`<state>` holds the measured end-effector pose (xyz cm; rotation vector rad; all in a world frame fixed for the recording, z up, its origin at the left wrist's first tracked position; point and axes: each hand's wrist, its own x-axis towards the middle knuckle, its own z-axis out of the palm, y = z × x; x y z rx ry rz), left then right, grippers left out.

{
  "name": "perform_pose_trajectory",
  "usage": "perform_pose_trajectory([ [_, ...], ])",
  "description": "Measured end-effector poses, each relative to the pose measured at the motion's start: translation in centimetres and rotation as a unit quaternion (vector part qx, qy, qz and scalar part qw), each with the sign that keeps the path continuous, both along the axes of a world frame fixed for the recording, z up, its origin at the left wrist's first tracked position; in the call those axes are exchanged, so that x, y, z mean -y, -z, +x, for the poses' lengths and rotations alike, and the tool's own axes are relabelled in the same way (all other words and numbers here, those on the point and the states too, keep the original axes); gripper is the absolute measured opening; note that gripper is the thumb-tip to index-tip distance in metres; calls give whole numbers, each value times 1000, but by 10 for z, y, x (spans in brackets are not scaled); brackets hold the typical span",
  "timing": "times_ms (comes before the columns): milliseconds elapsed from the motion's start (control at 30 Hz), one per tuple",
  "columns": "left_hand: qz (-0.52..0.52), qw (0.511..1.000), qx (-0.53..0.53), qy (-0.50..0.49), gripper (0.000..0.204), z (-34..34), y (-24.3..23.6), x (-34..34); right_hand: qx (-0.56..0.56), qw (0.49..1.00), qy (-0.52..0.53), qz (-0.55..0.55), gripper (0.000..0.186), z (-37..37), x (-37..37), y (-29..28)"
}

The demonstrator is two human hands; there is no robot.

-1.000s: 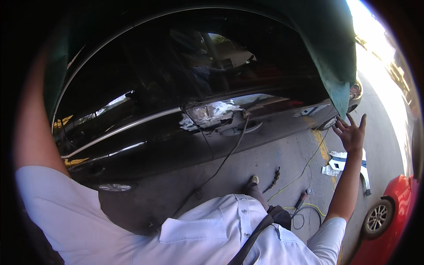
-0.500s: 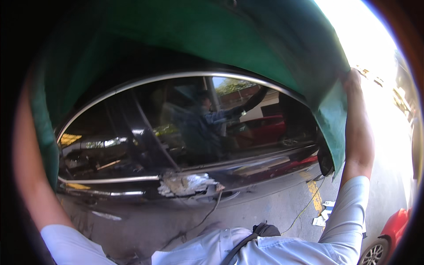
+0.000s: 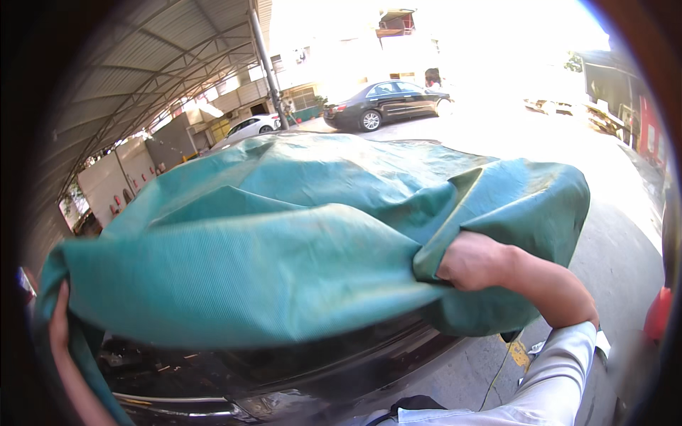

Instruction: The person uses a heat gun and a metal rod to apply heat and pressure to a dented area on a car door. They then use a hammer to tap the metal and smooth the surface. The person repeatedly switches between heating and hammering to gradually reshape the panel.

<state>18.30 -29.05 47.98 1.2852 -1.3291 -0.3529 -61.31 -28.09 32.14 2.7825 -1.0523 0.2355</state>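
A large green tarpaulin (image 3: 234, 270) lies draped over the roof of a dark car (image 3: 298, 369). Its near edge hangs in a loose band in front of me, across the upper side of the car. My right hand (image 3: 472, 260) is closed around a bunched fold of the tarpaulin, right of centre, with the fingertips hidden in the cloth. At the far left my left hand (image 3: 62, 305) grips the other end of the band, its fingers partly covered by the cloth. Below the tarpaulin, the car's lower window and bright trim strip (image 3: 177, 406) show.
Beyond the tarpaulin stand a black sedan (image 3: 387, 103) and a white car (image 3: 254, 126), near a slanted pole (image 3: 266, 64). A metal roof (image 3: 163, 64) covers the left side. A thin cord (image 3: 497, 380) runs over the ground at the right, by a yellow mark (image 3: 520, 353).
My view has lifted from the car's side window to the roof. The tarpaulin edge has dropped over most of the window, and my right hand has come down and inward with its fold.
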Motion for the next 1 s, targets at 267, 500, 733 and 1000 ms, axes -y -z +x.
perform_pose_trajectory([
  [267,-332,878,313,-146,57,-331,-269,377,239,822,313,-411,26,-151,150,-206],
  [500,-175,935,308,15,42,-568,-34,405,396,849,351,-14,30,-244,273,-75],
  [733,-11,861,488,144,29,-606,80,330,219,886,324,-249,59,-154,272,-90],
  [1000,-128,654,439,603,30,-533,217,19,-13,923,42,-381,57,127,246,-113],
])
